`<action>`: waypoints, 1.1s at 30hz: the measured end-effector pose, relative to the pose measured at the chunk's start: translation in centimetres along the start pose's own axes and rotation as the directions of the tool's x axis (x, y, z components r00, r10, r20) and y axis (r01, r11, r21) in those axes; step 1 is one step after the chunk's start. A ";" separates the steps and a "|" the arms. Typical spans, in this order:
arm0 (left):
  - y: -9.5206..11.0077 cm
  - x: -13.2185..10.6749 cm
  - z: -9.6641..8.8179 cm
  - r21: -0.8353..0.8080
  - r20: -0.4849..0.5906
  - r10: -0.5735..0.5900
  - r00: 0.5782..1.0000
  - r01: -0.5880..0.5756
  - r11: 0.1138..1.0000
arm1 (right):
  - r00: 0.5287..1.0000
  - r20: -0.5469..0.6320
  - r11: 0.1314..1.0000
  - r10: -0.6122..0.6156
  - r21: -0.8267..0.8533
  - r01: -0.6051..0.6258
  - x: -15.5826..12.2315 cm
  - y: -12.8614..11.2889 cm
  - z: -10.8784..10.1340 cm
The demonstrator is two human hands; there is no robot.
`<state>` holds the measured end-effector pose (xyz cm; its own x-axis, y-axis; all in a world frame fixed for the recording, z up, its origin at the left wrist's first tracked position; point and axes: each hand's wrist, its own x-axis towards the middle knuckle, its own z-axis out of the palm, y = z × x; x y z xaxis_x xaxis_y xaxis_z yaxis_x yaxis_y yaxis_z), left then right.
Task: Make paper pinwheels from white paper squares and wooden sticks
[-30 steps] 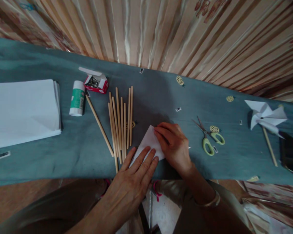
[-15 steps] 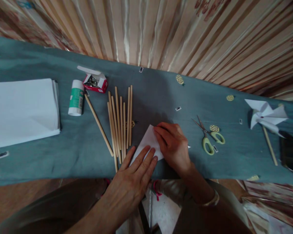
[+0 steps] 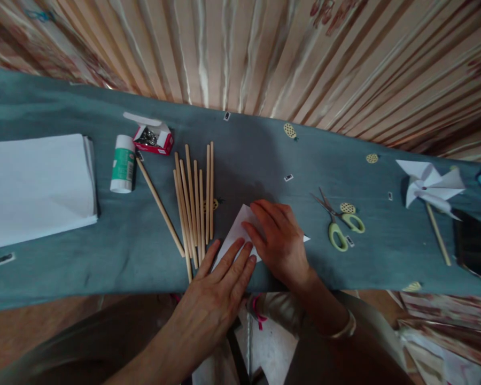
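A white sheet of paper, folded to a slanting edge, lies at the table's front edge under both hands. My left hand rests flat on its lower part, fingers spread. Over its upper right part lies my right hand, thumb apart from the fingers, which reach the top of the fold. A small white paper tip shows to the right of that hand. Left of the paper are several wooden sticks, side by side. Scissors with green handles lie open-bladed to the right.
At the left sit a stack of white paper, a glue stick and an open box of metal fasteners. A paper pinwheel on a stick and a dark phone lie at the right. A pleated curtain hangs behind.
My right thumb has moved left across the paper, away from its fingers, which no longer pinch the edge. My left hand stays in place. The view has shifted slightly.
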<state>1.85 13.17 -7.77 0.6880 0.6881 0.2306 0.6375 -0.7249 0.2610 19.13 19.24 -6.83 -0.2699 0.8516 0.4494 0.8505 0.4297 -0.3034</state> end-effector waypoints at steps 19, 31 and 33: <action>-0.2 0.1 -0.6 0.062 0.071 0.038 0.997 -0.043 0.997 | 0.968 0.228 0.990 0.100 -0.115 -0.076 -3.3 -0.1 -0.6; -0.3 0.1 -0.5 0.089 0.040 0.042 0.998 -0.045 0.995 | 0.962 0.187 0.960 0.199 -0.235 -0.153 -4.7 3.6 -2.8; -0.4 0.1 -0.4 0.094 0.040 0.046 0.998 -0.050 0.994 | 0.964 0.167 0.954 0.207 -0.254 -0.161 -5.0 4.1 -2.9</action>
<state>1.53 13.55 -7.46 0.7299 0.6521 0.2049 0.6324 -0.7580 0.1595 25.27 15.84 -7.89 -0.1596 0.9601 0.2297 0.9692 0.1966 -0.1484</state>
